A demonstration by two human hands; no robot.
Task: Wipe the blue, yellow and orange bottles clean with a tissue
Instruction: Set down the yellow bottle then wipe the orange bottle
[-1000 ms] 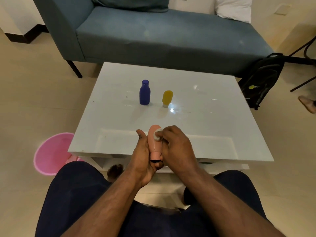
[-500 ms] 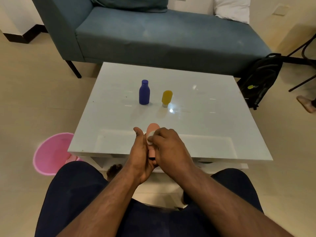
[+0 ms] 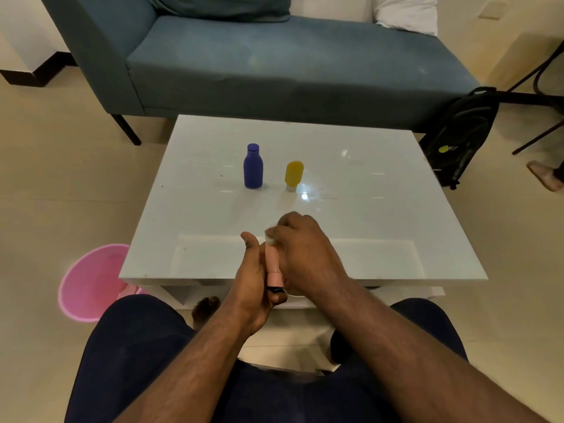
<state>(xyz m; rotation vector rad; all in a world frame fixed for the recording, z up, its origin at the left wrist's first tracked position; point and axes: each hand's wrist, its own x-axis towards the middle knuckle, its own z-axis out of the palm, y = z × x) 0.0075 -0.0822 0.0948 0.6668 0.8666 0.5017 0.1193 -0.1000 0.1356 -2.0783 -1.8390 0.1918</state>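
Note:
My left hand (image 3: pixel 253 285) grips the pale orange bottle (image 3: pixel 272 264) above the near edge of the white table (image 3: pixel 381 227), its black cap end pointing toward me. My right hand (image 3: pixel 302 251) covers the bottle's far end and presses a small white tissue (image 3: pixel 269 238) against it. Most of the bottle is hidden by both hands. The blue bottle (image 3: pixel 253 167) stands upright at the table's middle. To its right, apart from it, the yellow bottle (image 3: pixel 293 175) stands on its white cap.
A pink bin (image 3: pixel 91 282) sits on the floor left of the table. A blue-grey sofa (image 3: pixel 274 62) stands behind the table. A black backpack (image 3: pixel 457 135) leans at the right, with a person's foot (image 3: pixel 546 178) beyond it. My knees are below the hands.
My right hand with the tissue slid from the bottle's side up over its far end, which is now covered. The left hand has kept its hold.

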